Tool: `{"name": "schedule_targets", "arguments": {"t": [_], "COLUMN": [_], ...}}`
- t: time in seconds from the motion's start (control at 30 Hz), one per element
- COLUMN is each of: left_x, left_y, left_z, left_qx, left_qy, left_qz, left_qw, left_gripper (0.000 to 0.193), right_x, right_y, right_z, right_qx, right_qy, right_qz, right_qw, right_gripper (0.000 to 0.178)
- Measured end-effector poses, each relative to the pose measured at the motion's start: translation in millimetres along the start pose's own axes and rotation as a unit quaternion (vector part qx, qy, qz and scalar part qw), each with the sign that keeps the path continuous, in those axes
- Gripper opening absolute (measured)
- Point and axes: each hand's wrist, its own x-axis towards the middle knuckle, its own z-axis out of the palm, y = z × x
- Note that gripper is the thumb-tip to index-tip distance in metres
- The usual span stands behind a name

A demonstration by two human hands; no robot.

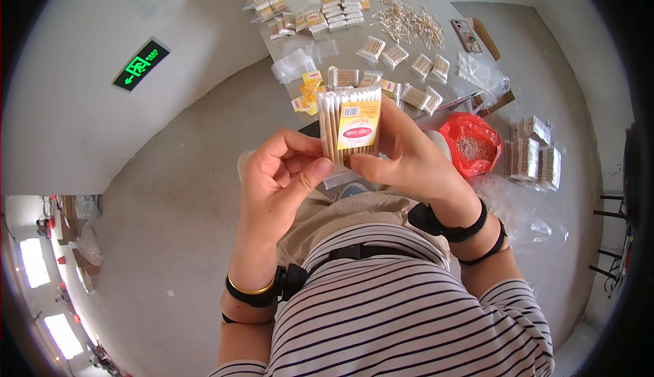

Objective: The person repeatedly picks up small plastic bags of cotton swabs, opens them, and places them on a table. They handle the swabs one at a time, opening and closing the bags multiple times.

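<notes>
A clear packet of cotton swabs [330,128] is held up in front of me, white tips at the top and a yellow label card with a red oval on its face. My left hand [283,166] pinches the packet's lower left edge between thumb and fingers. Along the right side, my right hand [409,148] grips it, thumb across the lower front and fingers hidden behind. Beyond it on the table lie yellow label cards [310,85] and bundles of swabs [413,95].
The grey table [381,33] carries stacked finished packets [334,9], loose swabs [409,22], clear bags [293,65] and a phone [466,35]. A red plastic bag [466,128] of swabs stands to the right. Farther right, wrapped swab packs [535,152] are stacked.
</notes>
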Motion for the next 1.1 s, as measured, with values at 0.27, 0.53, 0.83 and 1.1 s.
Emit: {"name": "schedule_targets", "arguments": {"t": [0.27, 0.53, 0.83, 1.1], "left_x": [-2.1, 1.9, 0.3, -1.5], "left_y": [1.9, 2.5, 3.8, 0.9], "left_z": [2.8, 12.8, 18.4, 23.8], "left_qx": [0.003, -0.009, -0.015, 0.077], "left_qy": [0.008, 0.036, 0.045, 0.077], "left_qz": [0.002, -0.018, -0.013, 0.048], "left_qw": [1.000, 0.999, 0.999, 0.993], "left_gripper": [0.017, 0.032, 0.031, 0.036], "right_x": [1.1, -0.9, -0.8, 0.5], "right_y": [1.5, -5.4, -6.1, -8.0], "right_z": [0.8, 0.4, 0.2, 2.3], "right_qx": [-0.003, -0.031, 0.009, -0.160], "right_qy": [-0.002, -0.011, -0.012, 0.033], "right_qz": [0.022, 0.015, 0.011, -0.094], "right_qw": [1.000, 0.999, 1.000, 0.982], "right_gripper": [0.064, 0.065, 0.058, 0.057]}}
